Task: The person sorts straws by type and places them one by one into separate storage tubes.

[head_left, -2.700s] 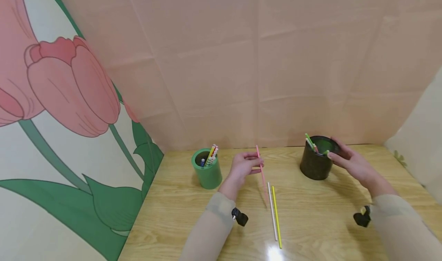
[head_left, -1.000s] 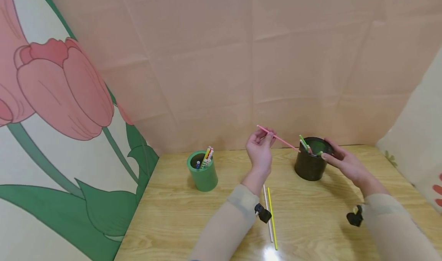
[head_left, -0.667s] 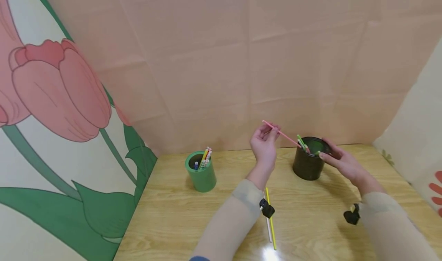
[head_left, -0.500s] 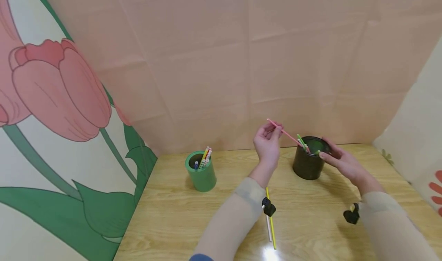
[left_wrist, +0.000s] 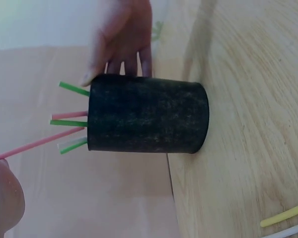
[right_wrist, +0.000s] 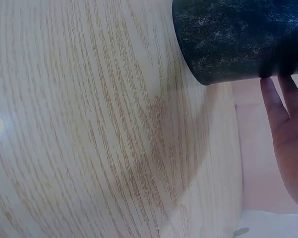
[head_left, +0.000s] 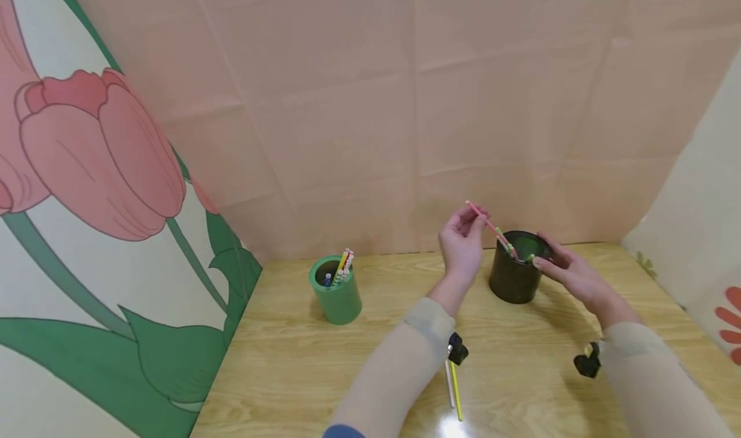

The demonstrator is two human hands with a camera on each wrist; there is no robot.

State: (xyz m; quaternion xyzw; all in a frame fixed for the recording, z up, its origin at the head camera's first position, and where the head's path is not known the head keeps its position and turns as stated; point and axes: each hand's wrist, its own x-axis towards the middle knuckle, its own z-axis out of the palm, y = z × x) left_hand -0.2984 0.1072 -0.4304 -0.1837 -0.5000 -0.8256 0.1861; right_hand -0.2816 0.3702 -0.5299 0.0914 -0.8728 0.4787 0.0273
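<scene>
My left hand pinches a thin pink straw near its upper end. The straw slants down to the right, its lower end at the mouth of a black cup. Several green, pink and pale straws stick out of that cup in the left wrist view. My right hand holds the cup from the right, thumb at the rim and fingers against the far side. The cup stands upright on the table.
Left of the arms stands a green cup with several patterned sticks in it. A yellow straw and a white straw lie on the wooden table, partly under my left forearm. A pink cloth backdrop rises behind.
My left hand lifted the pink straw off the table area and carried it rightward to the black cup, tilting it until its lower end reached the mouth. The right hand keeps its hold.
</scene>
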